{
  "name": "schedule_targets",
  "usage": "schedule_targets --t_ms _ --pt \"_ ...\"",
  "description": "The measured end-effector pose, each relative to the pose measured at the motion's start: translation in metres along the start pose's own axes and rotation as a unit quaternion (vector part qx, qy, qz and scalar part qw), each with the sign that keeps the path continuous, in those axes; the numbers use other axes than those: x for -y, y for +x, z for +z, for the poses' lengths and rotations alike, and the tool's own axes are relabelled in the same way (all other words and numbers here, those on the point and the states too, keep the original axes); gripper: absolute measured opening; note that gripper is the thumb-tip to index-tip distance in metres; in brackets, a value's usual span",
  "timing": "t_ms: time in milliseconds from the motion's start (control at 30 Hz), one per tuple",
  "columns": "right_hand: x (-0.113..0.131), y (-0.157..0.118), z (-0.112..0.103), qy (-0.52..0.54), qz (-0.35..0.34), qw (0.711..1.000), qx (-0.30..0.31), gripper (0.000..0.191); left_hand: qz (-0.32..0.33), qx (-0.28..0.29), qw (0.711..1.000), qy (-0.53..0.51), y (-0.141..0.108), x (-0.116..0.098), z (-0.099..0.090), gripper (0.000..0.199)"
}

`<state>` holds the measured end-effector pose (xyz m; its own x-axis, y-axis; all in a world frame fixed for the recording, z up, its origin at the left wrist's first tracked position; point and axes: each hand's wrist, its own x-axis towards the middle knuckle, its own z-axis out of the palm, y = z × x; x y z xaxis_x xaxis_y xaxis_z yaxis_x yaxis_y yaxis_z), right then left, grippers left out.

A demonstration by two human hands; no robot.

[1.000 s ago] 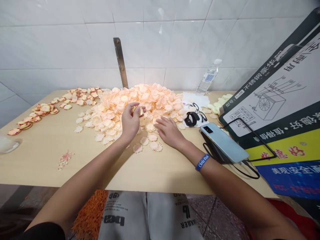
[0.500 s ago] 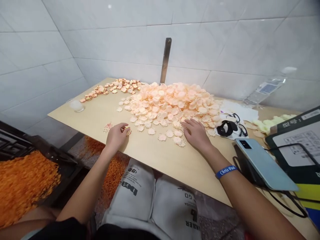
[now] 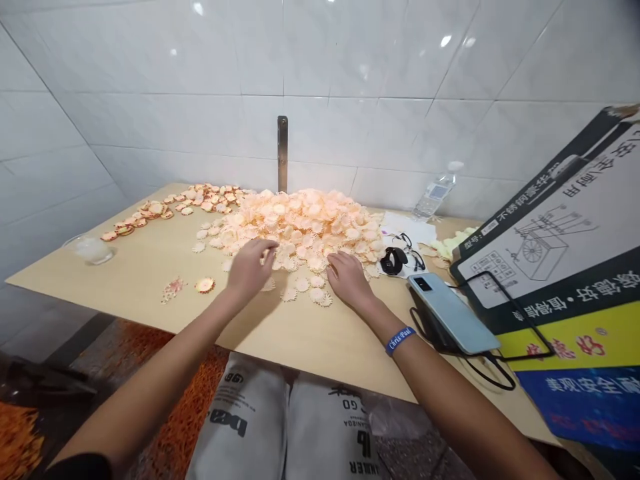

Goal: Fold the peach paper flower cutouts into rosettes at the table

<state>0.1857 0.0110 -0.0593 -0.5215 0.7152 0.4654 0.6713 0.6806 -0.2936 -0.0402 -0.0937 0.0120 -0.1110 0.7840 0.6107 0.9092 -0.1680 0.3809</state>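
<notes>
A heap of thin, pale pink scallop-edged discs (image 3: 310, 213), paper or petal-like, lies across the middle of the table. My left hand (image 3: 250, 270) hovers over its front left edge, fingers curved and a little apart, with nothing visible between them. My right hand (image 3: 349, 279) rests at the front of the heap, fingers spread over loose discs; its fingertips touch the nearest ones. Left of my left hand, a single layered disc with a red-brown rim (image 3: 205, 285) lies on the table. Beside it is a small scatter of tiny pinkish bits (image 3: 173, 290).
A row of layered discs (image 3: 155, 209) curves along the far left, near a clear dish with white contents (image 3: 93, 250). At right are a black watch (image 3: 393, 261), a light blue phone (image 3: 455, 313), a bottle (image 3: 435, 195) and a printed box (image 3: 550, 233). Grey sacks (image 3: 240, 413) stand below.
My left hand has let go of the layered disc, which now lies on the table, and has moved right to the heap. My right hand stays by the heap. The view has swung right.
</notes>
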Motion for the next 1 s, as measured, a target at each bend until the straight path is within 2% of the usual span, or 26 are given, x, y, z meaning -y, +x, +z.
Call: schedule_targets --t_ms 100,200,300,367,433,533,600,667,733,833,1000 --pt "-0.001 0.001 -0.001 0.027 0.0 0.999 -0.018 0.034 0.105 0.082 0.991 -0.015 0.029 -0.018 0.044 0.022" --pt "-0.004 0.002 -0.004 0.087 0.008 0.995 -0.053 0.033 0.199 0.16 0.967 -0.022 0.051 -0.021 0.078 0.022" --pt "-0.008 0.004 -0.009 0.195 0.018 0.977 -0.083 0.031 0.216 0.171 0.959 -0.069 0.061 -0.017 0.094 0.025" --pt "-0.01 0.004 -0.013 0.273 0.027 0.957 -0.093 0.028 0.171 0.181 0.96 -0.127 0.06 -0.015 0.098 0.02" --pt "-0.009 0.002 -0.017 0.339 0.04 0.936 -0.09 0.025 0.089 0.206 0.954 -0.199 0.056 -0.015 0.099 0.013" --pt "-0.004 0.001 -0.019 0.414 0.074 0.903 -0.086 0.023 -0.033 0.212 0.931 -0.294 0.049 -0.019 0.096 0.019" --pt "0.0 0.001 -0.018 0.45 0.112 0.881 -0.092 0.026 -0.078 0.208 0.914 -0.34 0.046 -0.023 0.094 0.024" --pt "0.004 0.002 -0.017 0.478 0.156 0.861 -0.079 0.034 -0.101 0.219 0.896 -0.373 0.045 -0.027 0.091 0.025" --pt "0.006 0.002 -0.015 0.501 0.186 0.844 -0.042 0.033 -0.108 0.23 0.885 -0.39 0.044 -0.03 0.09 0.024" --pt "0.005 0.001 -0.015 0.536 0.203 0.819 0.002 0.031 -0.113 0.227 0.886 -0.388 0.043 -0.034 0.089 0.024" --pt "0.003 0.001 -0.016 0.562 0.231 0.794 0.003 0.033 -0.135 0.221 0.882 -0.394 0.04 -0.037 0.09 0.026"
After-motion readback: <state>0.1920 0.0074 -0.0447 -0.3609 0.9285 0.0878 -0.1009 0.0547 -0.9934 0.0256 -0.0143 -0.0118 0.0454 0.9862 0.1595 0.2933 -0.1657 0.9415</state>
